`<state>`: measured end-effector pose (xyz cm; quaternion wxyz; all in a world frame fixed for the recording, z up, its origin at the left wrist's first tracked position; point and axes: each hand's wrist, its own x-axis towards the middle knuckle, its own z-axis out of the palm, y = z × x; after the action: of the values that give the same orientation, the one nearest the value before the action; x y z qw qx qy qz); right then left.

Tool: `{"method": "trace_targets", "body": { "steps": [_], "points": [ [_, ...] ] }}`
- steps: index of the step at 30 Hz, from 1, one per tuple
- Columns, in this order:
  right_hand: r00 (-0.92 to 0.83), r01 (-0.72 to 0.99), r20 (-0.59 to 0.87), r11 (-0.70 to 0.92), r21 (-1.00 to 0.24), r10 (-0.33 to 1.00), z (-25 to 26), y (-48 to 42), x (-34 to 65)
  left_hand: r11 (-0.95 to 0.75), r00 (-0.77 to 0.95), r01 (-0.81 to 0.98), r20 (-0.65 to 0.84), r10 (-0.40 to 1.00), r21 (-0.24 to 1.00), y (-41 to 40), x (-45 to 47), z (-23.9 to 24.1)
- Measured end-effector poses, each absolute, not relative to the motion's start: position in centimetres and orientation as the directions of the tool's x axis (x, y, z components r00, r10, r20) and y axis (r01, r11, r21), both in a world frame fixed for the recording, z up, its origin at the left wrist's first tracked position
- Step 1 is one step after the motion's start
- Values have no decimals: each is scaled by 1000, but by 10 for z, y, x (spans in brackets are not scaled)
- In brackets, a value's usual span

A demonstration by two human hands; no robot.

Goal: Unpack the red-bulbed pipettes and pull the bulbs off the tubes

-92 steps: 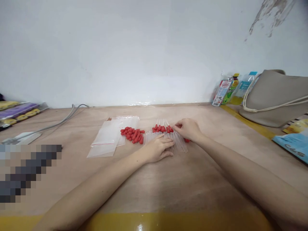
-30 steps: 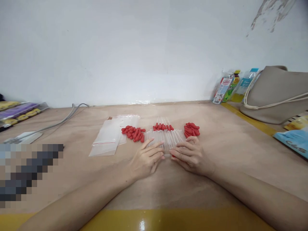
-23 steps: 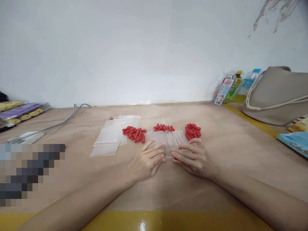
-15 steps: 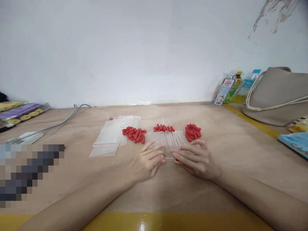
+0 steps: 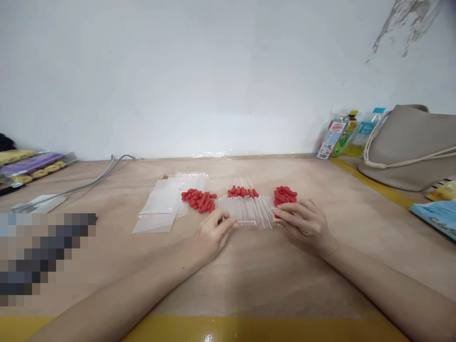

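Note:
My left hand (image 5: pixel 215 232) pinches a clear glass dropper tube (image 5: pixel 247 223), which points to the right from the fingertips. My right hand (image 5: pixel 308 223) is closed on a red rubber bulb (image 5: pixel 277 217), mostly hidden by the fingers. Between the hands lies a row of clear glass tubes (image 5: pixel 245 209), side by side. Behind it, several droppers with red bulbs fitted (image 5: pixel 242 192) lie with their tips away from me. One pile of loose red bulbs (image 5: pixel 198 200) sits left of the row; another pile (image 5: pixel 285 194) is just beyond my right hand.
Clear zip bags (image 5: pixel 162 204) lie flat at left of the bulbs. A grey cable (image 5: pixel 92 182) runs over the table on the left, near packs (image 5: pixel 32 166). Bottles (image 5: pixel 365 130), a carton (image 5: pixel 331 137) and a beige bag (image 5: pixel 409 142) stand at the right against the wall.
My hands have moved apart. The right went right and away from me with the red bulb; the left shifted slightly, keeping the glass tube.

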<state>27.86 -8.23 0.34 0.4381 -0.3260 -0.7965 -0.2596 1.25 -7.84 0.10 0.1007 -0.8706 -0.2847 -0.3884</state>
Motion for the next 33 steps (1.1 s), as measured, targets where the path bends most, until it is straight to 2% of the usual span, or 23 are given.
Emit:
{"method": "trace_targets", "body": {
  "steps": [3,8,14,28,33],
  "points": [
    [-349,752,874,658,47,337,-4,-74,284,-775,522,631,722,454,32,-68,16,2],
    [-242,768,865,631,-105,439,-8,-67,290,-745,592,664,656,469,-67,-53,25,5],
    [-37,778,855,552,-300,517,1,-67,289,-723,664,674,551,506,-150,-45,39,7],
    [13,812,817,471,-346,577,2,-64,292,-811,679,582,582,447,-56,-56,48,5],
    [101,787,767,421,-451,634,9,-57,297,-817,671,575,551,497,37,-63,49,9]
  ]
}}
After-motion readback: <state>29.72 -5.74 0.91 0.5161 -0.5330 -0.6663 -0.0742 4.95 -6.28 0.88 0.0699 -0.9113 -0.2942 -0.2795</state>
